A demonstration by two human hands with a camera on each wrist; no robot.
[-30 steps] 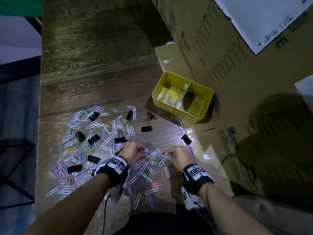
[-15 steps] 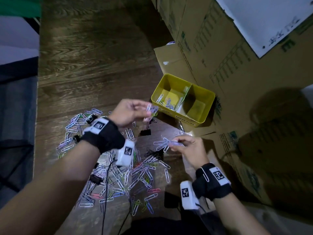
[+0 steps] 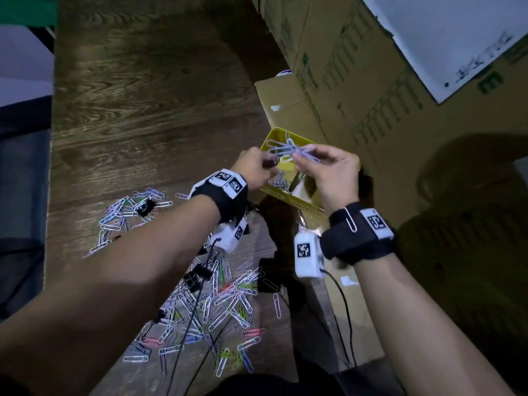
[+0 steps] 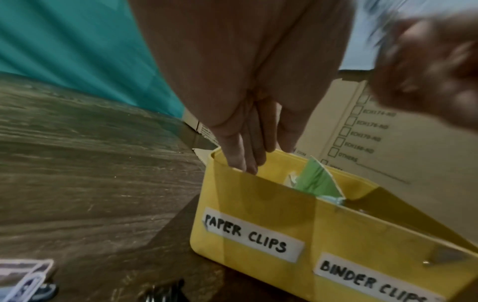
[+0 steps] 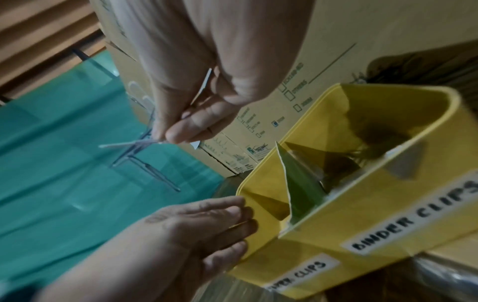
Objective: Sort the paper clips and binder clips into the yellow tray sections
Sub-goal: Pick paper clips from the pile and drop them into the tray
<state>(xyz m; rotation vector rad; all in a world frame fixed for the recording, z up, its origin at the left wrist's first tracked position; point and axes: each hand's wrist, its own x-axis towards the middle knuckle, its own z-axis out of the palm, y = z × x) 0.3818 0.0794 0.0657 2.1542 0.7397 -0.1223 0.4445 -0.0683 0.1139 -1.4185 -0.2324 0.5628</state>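
The yellow tray (image 3: 288, 197) stands against the boxes, with labels PAPER CLIPS and BINDER CLIPS on its front wall (image 4: 258, 204). A green divider (image 5: 300, 183) splits it. My right hand (image 3: 303, 158) pinches a bunch of pale paper clips (image 3: 285, 150) above the tray, between thumb and fingers (image 5: 178, 130). My left hand (image 3: 257, 167) hovers at the paper clip section with straight, empty fingers (image 4: 245, 159). Some clips (image 3: 278, 181) lie in that section. Loose paper clips (image 3: 228, 295) and black binder clips (image 3: 144, 207) lie scattered on the wood.
Tall cardboard boxes (image 3: 371, 95) wall off the right side and back. Black cables (image 3: 200, 310) run from the wrist cameras across the clip pile. One paper clip (image 3: 351, 221) hangs on my right wristband. Bare wood (image 3: 143, 110) stretches to the far left.
Both hands rose from the pile toward the tray. The left hand, which held clips half a second ago, now shows none. The right hand carried its bunch over the tray.
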